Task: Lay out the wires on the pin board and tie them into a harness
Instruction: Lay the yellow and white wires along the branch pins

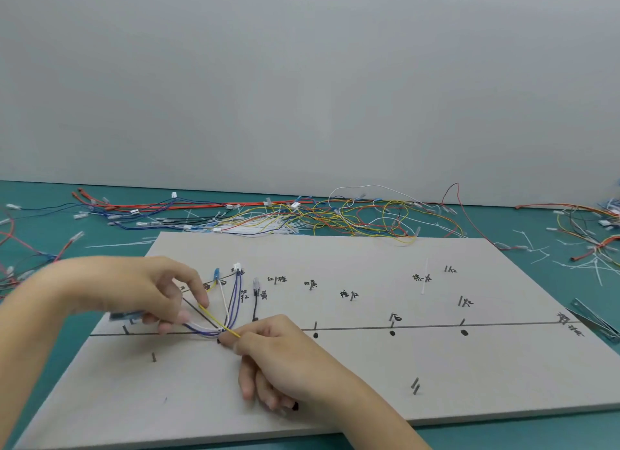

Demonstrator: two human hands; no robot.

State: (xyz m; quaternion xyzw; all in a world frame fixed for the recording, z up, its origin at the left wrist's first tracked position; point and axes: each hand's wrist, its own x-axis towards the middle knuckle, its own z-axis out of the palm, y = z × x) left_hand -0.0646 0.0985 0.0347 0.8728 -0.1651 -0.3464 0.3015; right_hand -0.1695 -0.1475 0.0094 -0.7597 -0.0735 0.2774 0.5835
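Board (335, 376): one, pale and rigid, lying flat on the teal table (503, 433), one ruled line running along its length. It is looking stiff and light; it is needing no handling, only to keep from sliding.

Loose wires (335, 214): one tangled heap beyond the board's far edge, too many to count, in red, yellow, blue, white and black. Smaller heaps are lying at both ends of the table. All are looking thin, limp and feather-light, likely to spring back when bent; best taken near an end, just behind the connector.

Laid wires (231, 302): a small fan at the board's left, converging on the ruled line. I am counting roughly six or seven: two or three purple, one white, two black, one yellow (218, 322). The exact number is hard to tell where they are bunching.

Hands: two. The left hand (134, 292) is curling over the fan, fingertips pinching the yellow wire's upper stretch and pressing on the purple strands. The right hand (278, 355) is pinching the yellow wire's lower stretch at the line between thumb and forefinger, drawing it taut.

Pins (153, 356): about fifteen visible, short, dark, upright or slightly leaning.

Cable ties (536, 248): several white ones lying scattered on the table at right; one (425, 278) is lying on the board.
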